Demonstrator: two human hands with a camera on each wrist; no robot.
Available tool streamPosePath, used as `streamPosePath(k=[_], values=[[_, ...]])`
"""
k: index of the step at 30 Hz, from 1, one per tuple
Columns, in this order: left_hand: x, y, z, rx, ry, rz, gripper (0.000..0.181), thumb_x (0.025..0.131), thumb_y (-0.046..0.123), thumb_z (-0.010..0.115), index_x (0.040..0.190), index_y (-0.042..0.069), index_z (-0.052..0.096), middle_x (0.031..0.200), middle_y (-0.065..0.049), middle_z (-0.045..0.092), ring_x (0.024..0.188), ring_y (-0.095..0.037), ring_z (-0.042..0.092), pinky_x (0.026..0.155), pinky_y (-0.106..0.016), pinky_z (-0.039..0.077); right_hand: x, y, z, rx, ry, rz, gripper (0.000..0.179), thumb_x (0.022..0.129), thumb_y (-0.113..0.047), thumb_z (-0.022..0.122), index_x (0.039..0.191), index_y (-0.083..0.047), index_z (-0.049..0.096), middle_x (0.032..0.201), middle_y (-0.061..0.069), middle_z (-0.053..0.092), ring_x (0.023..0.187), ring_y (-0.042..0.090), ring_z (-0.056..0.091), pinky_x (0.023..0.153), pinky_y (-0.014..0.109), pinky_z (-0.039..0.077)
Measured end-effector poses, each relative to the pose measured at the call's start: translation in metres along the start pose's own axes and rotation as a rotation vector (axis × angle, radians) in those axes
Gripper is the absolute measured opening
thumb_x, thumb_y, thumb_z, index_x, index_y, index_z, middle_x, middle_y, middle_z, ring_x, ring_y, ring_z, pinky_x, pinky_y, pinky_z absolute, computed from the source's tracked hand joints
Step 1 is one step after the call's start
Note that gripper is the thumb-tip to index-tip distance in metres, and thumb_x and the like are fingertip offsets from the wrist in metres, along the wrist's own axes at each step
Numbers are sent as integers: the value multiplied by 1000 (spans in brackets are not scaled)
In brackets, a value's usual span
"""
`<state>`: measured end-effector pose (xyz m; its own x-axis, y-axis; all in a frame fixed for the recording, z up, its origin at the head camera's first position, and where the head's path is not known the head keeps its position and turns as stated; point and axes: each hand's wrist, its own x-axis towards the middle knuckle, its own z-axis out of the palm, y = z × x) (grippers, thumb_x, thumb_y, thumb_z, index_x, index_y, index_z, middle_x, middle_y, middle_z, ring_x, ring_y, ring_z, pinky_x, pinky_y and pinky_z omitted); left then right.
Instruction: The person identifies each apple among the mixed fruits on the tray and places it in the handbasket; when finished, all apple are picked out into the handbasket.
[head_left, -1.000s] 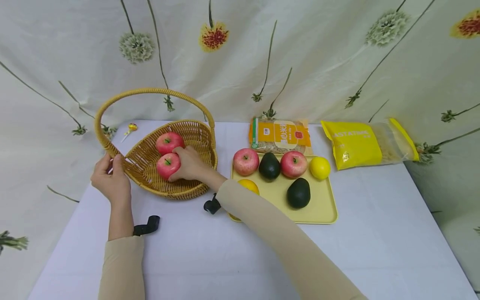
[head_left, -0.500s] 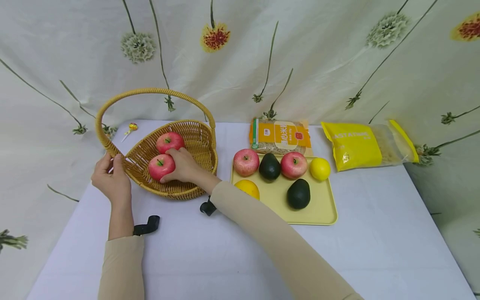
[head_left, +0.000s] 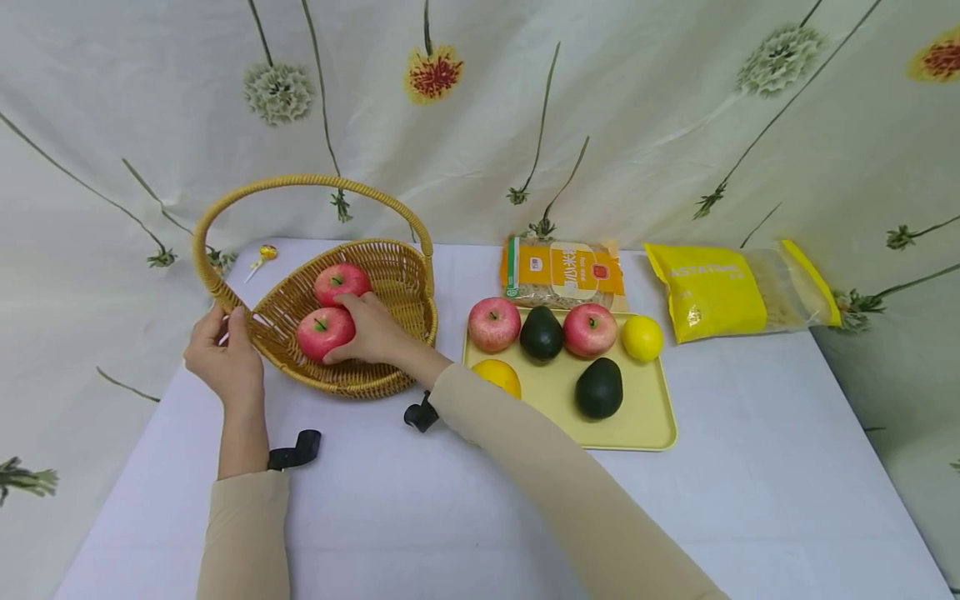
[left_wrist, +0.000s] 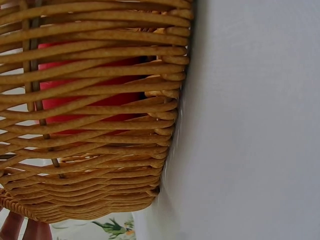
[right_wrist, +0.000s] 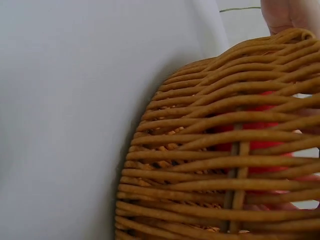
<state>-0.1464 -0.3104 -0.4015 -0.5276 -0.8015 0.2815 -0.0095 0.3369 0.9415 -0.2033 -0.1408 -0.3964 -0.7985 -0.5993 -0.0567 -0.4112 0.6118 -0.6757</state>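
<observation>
Fingers [head_left: 351,303] and thumb of our right hand [head_left: 372,335] grasp a red apple [head_left: 322,333] inside a wicker basket [head_left: 352,387], close to its near left edge and just in front of a second red apple [head_left: 341,284]. Our left hand [head_left: 228,354] pinches the basket's left rim, where the arched handle [head_left: 311,181] joins. The basket stands toward the far left corner of a white-covered table [head_left: 750,467], a lollipop [head_left: 265,254] just behind it. To its right, a yellow tray [head_left: 641,427] holds a pink apple [head_left: 493,324] at its far left corner, an avocado [head_left: 541,335] and another pink apple [head_left: 590,330] along its far edge, a lemon [head_left: 642,337] at its far right corner, an orange [head_left: 499,375] by its left edge, partly behind our right sleeve [head_left: 540,458], and a second avocado [head_left: 599,388] right of centre. An orange-labelled bag [head_left: 564,272] lies along the table's far edge, a yellow bag [head_left: 716,290] at its far right corner.
</observation>
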Motion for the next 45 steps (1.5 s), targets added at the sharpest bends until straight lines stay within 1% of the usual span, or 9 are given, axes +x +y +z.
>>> streamPosePath(k=[4,9,15,19,27,32,38,42,45], values=[[0,1,0,-11,-2,12,24,96,22,62,117,24,72,96,19,61,89,3,55,76,-16,45,-8,0,-7,17,18,-7,86,78,-43,80,148,-16,38,140,4,44,125,12,43,102,24,43],[1,0,-1,-14,-1,27,24,95,20,62,117,22,73,93,22,59,88,4,56,75,-15,46,-25,-5,-21,31,28,-14,85,81,-43,78,149,-15,37,142,4,44,127,13,44,102,28,44],[4,-2,-4,-1,12,19,24,95,20,62,117,22,72,92,24,58,88,4,56,76,-14,46,-54,-9,-39,32,11,-98,84,84,-46,74,151,-16,34,146,1,44,133,13,40,109,31,39],[6,-3,-3,-2,14,5,25,96,19,61,118,20,72,92,23,57,88,5,55,76,-14,46,-75,-7,-51,43,16,-144,83,83,-45,75,150,-15,35,150,2,42,138,16,38,112,37,37],[5,-5,-1,-10,16,-13,24,95,19,62,116,21,73,94,22,59,88,4,55,76,-15,45,-116,12,-71,116,39,-130,79,81,-43,78,147,-20,41,150,0,42,138,16,39,112,42,37],[5,-5,-1,-9,15,-7,23,95,21,62,116,22,73,94,20,60,88,3,56,76,-15,46,-137,24,-88,156,55,-100,79,82,-41,77,148,-21,40,149,-1,43,132,17,44,108,38,42],[6,-5,2,-19,15,-15,24,95,19,63,116,23,73,92,22,59,88,3,56,76,-15,46,-155,44,-106,168,174,-64,78,82,-37,78,147,-16,42,146,3,48,129,24,49,107,44,43],[6,-6,2,-16,11,-9,24,95,19,64,116,24,73,92,22,59,88,3,56,76,-15,47,-161,59,-117,227,248,-32,77,81,-35,79,147,-16,43,146,5,48,130,28,49,107,48,42],[5,-7,1,-13,10,1,23,95,19,64,116,22,73,91,23,58,87,3,55,75,-15,46,-163,70,-123,272,307,-28,76,83,-29,79,147,-13,42,147,7,47,130,29,49,107,48,42]])
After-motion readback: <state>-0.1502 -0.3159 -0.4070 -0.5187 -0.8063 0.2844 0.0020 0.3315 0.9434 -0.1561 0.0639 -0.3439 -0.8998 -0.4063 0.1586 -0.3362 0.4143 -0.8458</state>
